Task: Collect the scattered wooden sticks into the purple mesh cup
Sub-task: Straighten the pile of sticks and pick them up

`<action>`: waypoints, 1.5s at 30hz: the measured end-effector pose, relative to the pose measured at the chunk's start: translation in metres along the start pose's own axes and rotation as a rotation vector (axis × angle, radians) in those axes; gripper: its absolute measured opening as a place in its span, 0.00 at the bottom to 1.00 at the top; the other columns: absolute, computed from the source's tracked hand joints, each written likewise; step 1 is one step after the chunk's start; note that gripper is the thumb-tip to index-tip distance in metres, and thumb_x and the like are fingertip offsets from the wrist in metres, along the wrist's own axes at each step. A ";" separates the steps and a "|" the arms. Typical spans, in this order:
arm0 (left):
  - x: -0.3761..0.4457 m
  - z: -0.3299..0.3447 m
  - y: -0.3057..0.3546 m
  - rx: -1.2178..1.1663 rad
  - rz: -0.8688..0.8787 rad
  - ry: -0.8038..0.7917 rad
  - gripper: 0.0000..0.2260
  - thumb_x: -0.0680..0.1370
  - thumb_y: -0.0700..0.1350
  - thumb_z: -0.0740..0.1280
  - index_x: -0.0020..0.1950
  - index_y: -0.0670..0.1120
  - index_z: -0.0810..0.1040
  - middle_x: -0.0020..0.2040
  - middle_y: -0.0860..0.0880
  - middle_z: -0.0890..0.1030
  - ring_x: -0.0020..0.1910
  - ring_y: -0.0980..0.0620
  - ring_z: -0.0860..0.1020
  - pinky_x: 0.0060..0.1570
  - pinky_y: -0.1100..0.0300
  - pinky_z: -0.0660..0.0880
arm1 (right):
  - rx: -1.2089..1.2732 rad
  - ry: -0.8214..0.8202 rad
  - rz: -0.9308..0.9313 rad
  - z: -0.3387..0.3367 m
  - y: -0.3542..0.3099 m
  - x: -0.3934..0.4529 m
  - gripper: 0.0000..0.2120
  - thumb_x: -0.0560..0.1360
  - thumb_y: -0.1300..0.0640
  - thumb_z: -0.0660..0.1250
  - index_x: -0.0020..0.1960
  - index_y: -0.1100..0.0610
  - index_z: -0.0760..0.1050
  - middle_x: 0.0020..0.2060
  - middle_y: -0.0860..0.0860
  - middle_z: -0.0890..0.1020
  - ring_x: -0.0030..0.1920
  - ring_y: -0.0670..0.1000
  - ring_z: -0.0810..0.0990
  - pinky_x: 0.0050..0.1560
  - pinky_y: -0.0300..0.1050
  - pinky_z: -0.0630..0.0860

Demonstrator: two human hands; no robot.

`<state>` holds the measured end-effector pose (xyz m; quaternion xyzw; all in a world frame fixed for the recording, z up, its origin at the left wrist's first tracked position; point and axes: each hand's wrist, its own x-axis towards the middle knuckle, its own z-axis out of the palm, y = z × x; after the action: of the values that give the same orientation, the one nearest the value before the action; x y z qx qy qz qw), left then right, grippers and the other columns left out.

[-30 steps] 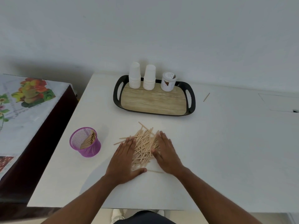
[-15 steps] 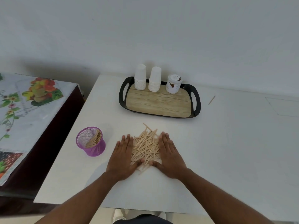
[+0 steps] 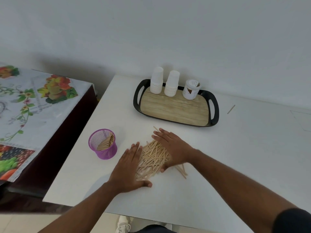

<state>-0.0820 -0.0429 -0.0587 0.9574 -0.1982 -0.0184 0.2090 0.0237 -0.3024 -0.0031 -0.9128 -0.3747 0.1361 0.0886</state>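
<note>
A pile of thin wooden sticks (image 3: 154,157) lies on the white table (image 3: 235,157) between my two hands. My left hand (image 3: 128,167) rests flat against the pile's left side, fingers spread. My right hand (image 3: 173,147) presses flat on the pile's right and far side. A few sticks (image 3: 181,170) poke out under my right wrist. The purple mesh cup (image 3: 103,144) stands upright to the left of the pile, with several sticks leaning inside it. One stray stick (image 3: 231,109) lies far right, beyond the tray.
A black-rimmed tray (image 3: 214,110) with a wood-look floor sits at the back, carrying two stacks of white paper cups (image 3: 156,81) and a white tub (image 3: 191,89). A lower table with a fruit-print cloth (image 3: 33,105) stands to the left. The white table's left edge runs close to the cup.
Both hands have squeezed the sticks into a tighter, slanted heap. My right hand slid over the pile's far side, leaving a few sticks behind it. The camera view shifted left.
</note>
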 end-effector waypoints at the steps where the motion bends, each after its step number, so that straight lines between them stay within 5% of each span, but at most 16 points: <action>1: 0.001 0.000 0.000 0.003 0.003 -0.009 0.66 0.62 0.85 0.61 0.84 0.45 0.42 0.85 0.48 0.42 0.83 0.49 0.42 0.81 0.48 0.48 | -0.025 -0.057 -0.022 -0.007 0.002 0.007 0.66 0.58 0.19 0.71 0.84 0.45 0.44 0.85 0.48 0.48 0.84 0.50 0.40 0.81 0.59 0.42; 5: 0.002 0.000 0.002 0.022 -0.029 -0.011 0.65 0.63 0.85 0.59 0.84 0.44 0.42 0.85 0.48 0.44 0.83 0.51 0.40 0.82 0.49 0.48 | -0.115 -0.210 -0.067 -0.021 0.001 0.023 0.65 0.59 0.27 0.78 0.84 0.44 0.48 0.83 0.50 0.57 0.82 0.53 0.53 0.81 0.60 0.52; 9: 0.002 0.000 0.006 0.024 -0.059 0.037 0.58 0.69 0.82 0.57 0.84 0.43 0.46 0.85 0.48 0.51 0.83 0.52 0.45 0.81 0.48 0.53 | -0.174 -0.162 -0.095 -0.020 -0.003 0.022 0.53 0.63 0.31 0.77 0.81 0.46 0.59 0.74 0.49 0.67 0.72 0.52 0.66 0.72 0.54 0.67; 19: 0.002 0.001 0.003 0.015 -0.056 0.099 0.49 0.74 0.76 0.60 0.83 0.44 0.54 0.83 0.48 0.59 0.83 0.52 0.50 0.80 0.50 0.55 | -0.129 0.000 -0.025 -0.013 -0.019 0.004 0.21 0.76 0.50 0.73 0.68 0.48 0.77 0.61 0.47 0.78 0.60 0.50 0.76 0.56 0.47 0.76; 31: -0.001 0.000 0.003 -0.018 -0.041 0.128 0.46 0.77 0.74 0.60 0.83 0.44 0.54 0.82 0.50 0.60 0.83 0.54 0.52 0.81 0.52 0.54 | -0.223 0.124 -0.044 0.000 -0.022 -0.005 0.10 0.82 0.53 0.66 0.62 0.54 0.80 0.58 0.50 0.79 0.57 0.53 0.76 0.51 0.49 0.78; 40: -0.002 -0.001 0.003 -0.040 -0.046 0.143 0.46 0.76 0.74 0.60 0.83 0.45 0.53 0.82 0.48 0.61 0.82 0.52 0.54 0.81 0.52 0.55 | -0.212 0.241 -0.008 -0.004 -0.017 -0.018 0.09 0.81 0.59 0.66 0.59 0.53 0.81 0.51 0.50 0.85 0.49 0.53 0.82 0.50 0.51 0.78; 45: -0.002 -0.001 0.004 -0.057 -0.062 0.141 0.47 0.75 0.75 0.60 0.83 0.48 0.52 0.82 0.49 0.61 0.82 0.52 0.54 0.80 0.56 0.51 | -0.197 0.254 0.041 -0.012 -0.010 -0.021 0.12 0.82 0.59 0.65 0.63 0.51 0.79 0.56 0.48 0.84 0.53 0.50 0.81 0.56 0.49 0.77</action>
<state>-0.0851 -0.0447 -0.0562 0.9557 -0.1525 0.0371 0.2491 0.0062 -0.3107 0.0151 -0.9345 -0.3532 -0.0159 0.0425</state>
